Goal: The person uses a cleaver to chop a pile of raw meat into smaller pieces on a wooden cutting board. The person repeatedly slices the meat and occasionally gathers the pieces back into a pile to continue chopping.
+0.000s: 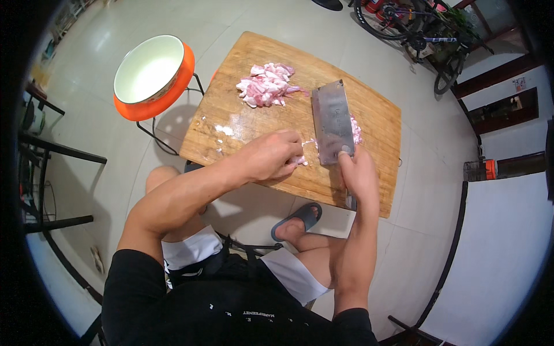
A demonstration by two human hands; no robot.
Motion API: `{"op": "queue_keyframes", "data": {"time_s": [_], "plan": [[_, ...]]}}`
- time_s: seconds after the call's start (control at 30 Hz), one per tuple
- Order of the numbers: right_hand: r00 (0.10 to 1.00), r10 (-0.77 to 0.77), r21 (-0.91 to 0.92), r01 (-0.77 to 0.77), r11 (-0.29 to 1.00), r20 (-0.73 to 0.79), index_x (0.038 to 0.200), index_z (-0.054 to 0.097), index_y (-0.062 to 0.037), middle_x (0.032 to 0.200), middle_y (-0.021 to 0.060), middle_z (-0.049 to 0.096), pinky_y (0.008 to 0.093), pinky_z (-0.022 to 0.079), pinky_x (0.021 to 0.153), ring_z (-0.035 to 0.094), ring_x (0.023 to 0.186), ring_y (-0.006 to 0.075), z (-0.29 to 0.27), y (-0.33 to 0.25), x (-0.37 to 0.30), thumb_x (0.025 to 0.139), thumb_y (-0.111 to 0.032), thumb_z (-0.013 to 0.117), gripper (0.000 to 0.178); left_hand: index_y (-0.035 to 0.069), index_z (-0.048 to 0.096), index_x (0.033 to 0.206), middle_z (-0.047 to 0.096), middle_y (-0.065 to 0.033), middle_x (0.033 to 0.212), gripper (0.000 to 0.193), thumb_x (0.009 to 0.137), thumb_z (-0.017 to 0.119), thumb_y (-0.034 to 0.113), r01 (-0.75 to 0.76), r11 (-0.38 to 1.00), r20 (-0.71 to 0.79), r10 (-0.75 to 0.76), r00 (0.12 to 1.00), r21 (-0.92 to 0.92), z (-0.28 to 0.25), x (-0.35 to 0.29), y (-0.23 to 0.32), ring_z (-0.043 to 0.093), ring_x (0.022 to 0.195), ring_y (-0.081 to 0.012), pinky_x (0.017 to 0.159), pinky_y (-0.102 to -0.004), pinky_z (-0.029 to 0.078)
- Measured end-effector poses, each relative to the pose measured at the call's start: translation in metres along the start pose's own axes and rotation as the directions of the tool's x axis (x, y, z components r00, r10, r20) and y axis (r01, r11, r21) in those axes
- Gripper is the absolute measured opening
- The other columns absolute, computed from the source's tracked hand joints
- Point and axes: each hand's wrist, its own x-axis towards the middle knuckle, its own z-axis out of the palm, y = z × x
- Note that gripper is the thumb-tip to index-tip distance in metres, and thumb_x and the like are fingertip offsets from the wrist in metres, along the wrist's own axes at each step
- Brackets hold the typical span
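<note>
My right hand (360, 173) grips a cleaver (333, 122) by its handle near the right side of a wooden chopping board (231, 118). The wide grey blade stands over the board, its tip pointing away from me. Left of the blade, my left hand (277, 154) is closed with curled fingers on a small piece of raw meat (301, 160), mostly hidden beneath them. A heap of pale pink raw meat pieces (266, 85) lies at the far left of the board. Finely cut meat (356, 131) shows at the blade's right side, partly covered by it.
A white enamel basin (151, 69) sits on an orange stool (183, 78) left of the board. Dark metal legs of furniture (63, 147) stand farther left. A bicycle (418, 34) is at the back right. My foot in a grey slipper (311, 216) is below the board's near edge.
</note>
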Motion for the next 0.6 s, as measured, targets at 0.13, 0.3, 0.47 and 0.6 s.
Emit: {"op": "queue_keyframes", "data": {"time_s": [0.13, 0.3, 0.47, 0.6], "plan": [[0.97, -0.217, -0.217, 0.19, 0.957, -0.107, 0.107, 0.069, 0.0067, 0.084, 0.0318, 0.07, 0.0589, 0.055, 0.079, 0.07, 0.083, 0.0535, 0.001, -0.004, -0.024, 0.1, -0.02, 0.059, 0.029, 0.0, 0.07, 0.099, 0.065, -0.0158, 0.104, 0.014, 0.095, 0.076, 0.012, -0.02, 1.0, -0.063, 0.021, 0.998, 0.025, 0.008, -0.002, -0.002, 0.066, 0.098, -0.0396, 0.089, -0.0484, 0.056], [0.995, -0.097, -0.492, 0.074, 0.867, -0.021, 0.108, 0.07, 0.005, 0.096, 0.0341, 0.072, 0.0613, 0.055, 0.083, 0.069, 0.09, 0.0554, 0.005, -0.032, -0.056, 0.101, -0.022, 0.06, 0.03, 0.0, 0.071, 0.099, 0.067, -0.0179, 0.106, 0.013, 0.094, 0.075, 0.011, 0.008, 0.998, -0.135, 0.001, 0.991, 0.067, 0.013, 0.0, -0.001, 0.066, 0.1, -0.0412, 0.09, -0.0503, 0.056], [0.999, -0.053, -0.526, 0.037, 0.85, -0.015, 0.107, 0.069, 0.005, 0.096, 0.0354, 0.072, 0.0625, 0.055, 0.085, 0.07, 0.093, 0.0555, 0.015, -0.045, -0.05, 0.101, -0.023, 0.059, 0.03, 0.0, 0.07, 0.094, 0.069, -0.019, 0.098, 0.013, 0.087, 0.075, 0.01, -0.025, 0.998, -0.041, 0.028, 0.999, 0.064, 0.015, 0.007, -0.002, 0.067, 0.1, -0.042, 0.089, -0.0513, 0.057], [0.984, -0.154, -0.451, 0.096, 0.887, -0.093, 0.102, 0.069, 0.0046, 0.087, 0.0331, 0.073, 0.0622, 0.057, 0.08, 0.074, 0.084, 0.0524, 0.028, -0.016, -0.011, 0.102, -0.025, 0.059, 0.031, 0.001, 0.07, 0.093, 0.069, -0.0192, 0.095, 0.013, 0.084, 0.075, 0.009, -0.135, 0.991, -0.008, 0.135, 0.991, 0.007, 0.019, 0.006, 0.001, 0.068, 0.097, -0.0426, 0.087, -0.0516, 0.056]]}}
